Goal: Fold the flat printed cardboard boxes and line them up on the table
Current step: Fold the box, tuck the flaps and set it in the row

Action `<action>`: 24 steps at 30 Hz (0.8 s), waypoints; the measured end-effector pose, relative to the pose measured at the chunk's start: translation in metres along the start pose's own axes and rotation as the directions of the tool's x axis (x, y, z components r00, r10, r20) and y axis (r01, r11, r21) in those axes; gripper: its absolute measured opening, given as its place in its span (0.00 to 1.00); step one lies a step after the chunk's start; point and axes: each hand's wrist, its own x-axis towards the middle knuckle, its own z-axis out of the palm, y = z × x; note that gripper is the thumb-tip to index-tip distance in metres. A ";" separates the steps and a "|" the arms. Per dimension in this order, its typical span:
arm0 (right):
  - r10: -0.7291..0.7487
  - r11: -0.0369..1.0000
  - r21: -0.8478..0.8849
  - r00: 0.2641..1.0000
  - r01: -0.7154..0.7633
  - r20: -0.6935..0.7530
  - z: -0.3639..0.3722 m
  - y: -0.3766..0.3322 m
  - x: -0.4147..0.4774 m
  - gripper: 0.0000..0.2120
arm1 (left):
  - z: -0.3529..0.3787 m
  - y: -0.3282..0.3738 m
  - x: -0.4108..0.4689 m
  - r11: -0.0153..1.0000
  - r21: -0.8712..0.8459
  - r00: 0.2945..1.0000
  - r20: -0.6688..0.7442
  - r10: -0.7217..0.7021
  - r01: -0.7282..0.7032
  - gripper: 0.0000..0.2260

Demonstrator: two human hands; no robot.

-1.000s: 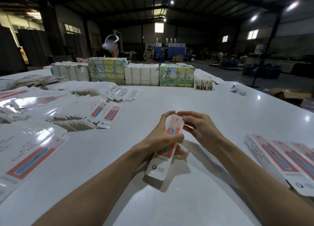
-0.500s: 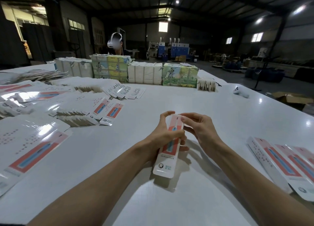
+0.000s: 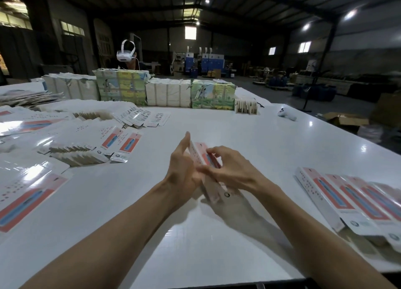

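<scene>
Flat blanks [image 3: 30, 193] lie fanned on the left of the table [image 3: 249, 132]. Over its middle the left hand [image 3: 182, 169], fingers straight and together, braces the half-formed box [image 3: 200, 153] from its left side. The right hand [image 3: 232, 171] pinches it with curled fingers and, I judge, should press squarely along the creases so the walls stand true, like the folded boxes [image 3: 347, 199] rowed at right.

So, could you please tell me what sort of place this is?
Probably a warehouse or packing workshop: a steel-truss roof, a big white table spread with flat boxes, and wrapped bundles stacked along its far edge.
</scene>
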 end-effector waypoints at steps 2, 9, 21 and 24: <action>-0.040 0.997 0.070 0.995 0.034 0.094 -0.005 -0.004 -0.005 0.34 | -0.002 -0.001 -0.001 1.000 0.031 0.999 0.035 0.004 -0.005 0.22; 0.031 0.976 -0.207 0.983 -0.069 -0.184 -0.017 0.007 -0.048 0.25 | 0.007 -0.003 0.010 0.983 0.185 0.992 -0.127 0.026 -0.002 0.25; 0.469 0.711 -0.482 0.856 -0.511 -0.216 -0.064 0.065 -0.128 0.25 | -0.006 -0.003 0.004 0.899 0.438 0.998 -0.046 0.046 -0.021 0.12; 0.487 0.677 -0.507 0.841 -0.534 -0.235 -0.073 0.072 -0.139 0.23 | -0.006 -0.003 0.001 0.887 0.460 0.998 -0.036 0.047 -0.025 0.11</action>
